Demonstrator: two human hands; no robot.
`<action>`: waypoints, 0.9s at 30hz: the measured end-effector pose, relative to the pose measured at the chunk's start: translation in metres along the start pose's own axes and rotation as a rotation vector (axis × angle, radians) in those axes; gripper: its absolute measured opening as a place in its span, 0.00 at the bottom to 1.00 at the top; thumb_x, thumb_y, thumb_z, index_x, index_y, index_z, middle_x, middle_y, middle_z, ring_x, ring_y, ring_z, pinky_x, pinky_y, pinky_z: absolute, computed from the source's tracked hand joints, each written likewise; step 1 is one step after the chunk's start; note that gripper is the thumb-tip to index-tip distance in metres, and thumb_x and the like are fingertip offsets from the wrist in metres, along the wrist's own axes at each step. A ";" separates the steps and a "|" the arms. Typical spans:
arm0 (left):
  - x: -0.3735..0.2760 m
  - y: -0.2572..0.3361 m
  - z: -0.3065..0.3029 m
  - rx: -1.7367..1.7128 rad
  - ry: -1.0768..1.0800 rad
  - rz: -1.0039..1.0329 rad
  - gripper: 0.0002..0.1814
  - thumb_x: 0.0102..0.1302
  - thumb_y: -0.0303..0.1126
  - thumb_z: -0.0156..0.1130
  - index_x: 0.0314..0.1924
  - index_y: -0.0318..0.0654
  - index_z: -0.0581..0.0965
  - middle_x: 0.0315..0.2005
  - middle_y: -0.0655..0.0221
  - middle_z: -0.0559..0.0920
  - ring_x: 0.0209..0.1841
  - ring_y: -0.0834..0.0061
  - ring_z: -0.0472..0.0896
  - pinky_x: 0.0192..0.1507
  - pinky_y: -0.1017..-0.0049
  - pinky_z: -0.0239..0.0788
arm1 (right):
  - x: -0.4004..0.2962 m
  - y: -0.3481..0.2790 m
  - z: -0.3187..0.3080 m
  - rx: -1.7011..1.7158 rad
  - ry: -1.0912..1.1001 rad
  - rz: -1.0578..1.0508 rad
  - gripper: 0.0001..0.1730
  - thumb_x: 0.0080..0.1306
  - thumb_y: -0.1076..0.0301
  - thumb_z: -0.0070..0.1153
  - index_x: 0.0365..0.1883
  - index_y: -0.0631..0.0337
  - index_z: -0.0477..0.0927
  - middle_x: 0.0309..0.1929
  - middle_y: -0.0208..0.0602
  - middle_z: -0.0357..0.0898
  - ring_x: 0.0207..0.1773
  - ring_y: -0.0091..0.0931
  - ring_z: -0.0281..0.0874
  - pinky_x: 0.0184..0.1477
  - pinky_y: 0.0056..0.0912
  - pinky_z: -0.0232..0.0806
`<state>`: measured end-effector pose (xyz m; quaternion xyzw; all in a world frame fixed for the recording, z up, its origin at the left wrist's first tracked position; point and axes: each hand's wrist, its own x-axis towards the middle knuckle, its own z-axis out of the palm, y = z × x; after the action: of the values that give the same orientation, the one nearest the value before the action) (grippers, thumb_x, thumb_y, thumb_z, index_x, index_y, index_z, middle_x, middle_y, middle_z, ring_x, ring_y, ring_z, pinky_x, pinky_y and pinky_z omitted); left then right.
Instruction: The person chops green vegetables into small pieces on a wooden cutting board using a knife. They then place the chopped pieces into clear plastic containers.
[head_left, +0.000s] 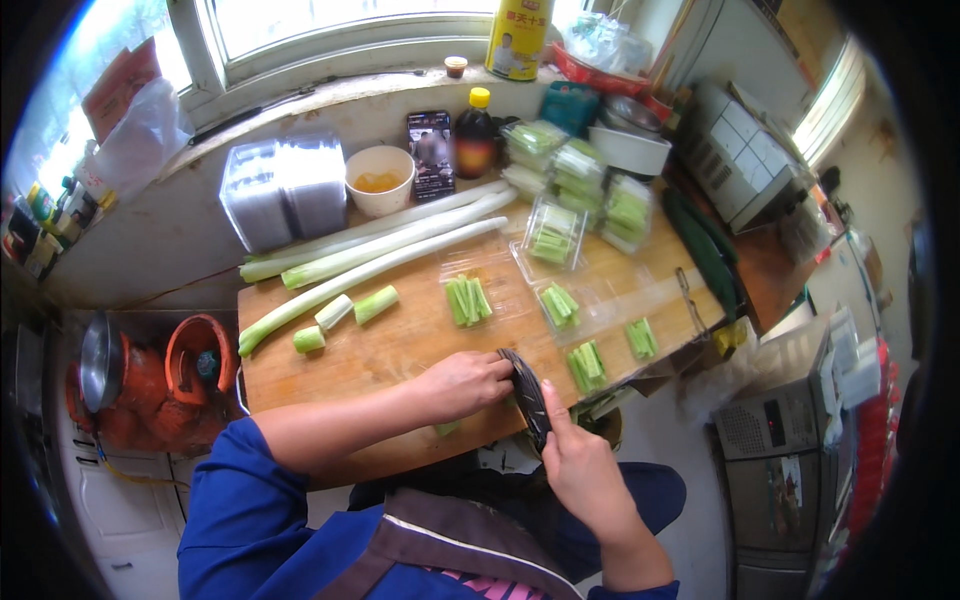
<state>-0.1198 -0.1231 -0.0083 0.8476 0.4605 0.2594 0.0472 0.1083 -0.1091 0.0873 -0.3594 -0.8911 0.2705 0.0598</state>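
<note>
My right hand (581, 465) grips a knife with a dark, patterned blade (529, 397) at the front edge of the wooden cutting board (375, 375). Against the blade, my left hand (469, 384) rests with curled fingers; whatever lies beneath them is hidden. Long pale leek or scallion stalks (390, 244) stretch across the back left of the board. Three short cut pieces (334, 310) lie in front of them. Bundles of green vegetable sticks sit to the right, one bundle (469, 300) on a transparent plastic tray and another (587, 366) nearest the knife.
Stacked transparent containers (285, 191), a paper cup (380, 180), a phone (432, 157) and a sauce bottle (475, 139) line the back. Filled plastic boxes (577, 176) are piled at back right. Cucumbers (701, 247) and metal tongs (691, 304) edge the right side.
</note>
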 end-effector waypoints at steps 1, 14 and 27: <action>0.000 0.000 0.000 0.000 -0.002 0.004 0.05 0.59 0.29 0.57 0.29 0.36 0.77 0.34 0.62 0.77 0.40 0.62 0.80 0.39 0.64 0.76 | 0.000 -0.002 0.004 -0.011 -0.003 0.008 0.37 0.66 0.78 0.51 0.74 0.61 0.58 0.31 0.58 0.78 0.33 0.52 0.79 0.37 0.52 0.70; -0.008 -0.004 0.006 -0.015 -0.065 -0.047 0.09 0.57 0.27 0.57 0.38 0.35 0.80 0.43 0.59 0.78 0.44 0.59 0.80 0.43 0.64 0.76 | 0.005 -0.009 -0.004 -0.017 -0.012 0.070 0.39 0.66 0.76 0.51 0.76 0.56 0.56 0.29 0.60 0.78 0.32 0.53 0.79 0.37 0.53 0.70; -0.010 0.000 0.006 -0.017 0.026 -0.042 0.05 0.60 0.28 0.56 0.32 0.35 0.77 0.37 0.61 0.76 0.40 0.61 0.80 0.38 0.64 0.76 | 0.008 -0.004 0.008 -0.037 -0.017 0.029 0.40 0.66 0.75 0.51 0.76 0.57 0.55 0.29 0.58 0.78 0.33 0.53 0.78 0.38 0.53 0.71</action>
<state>-0.1217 -0.1301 -0.0174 0.8339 0.4765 0.2733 0.0539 0.0976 -0.1098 0.0823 -0.3713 -0.8911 0.2577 0.0416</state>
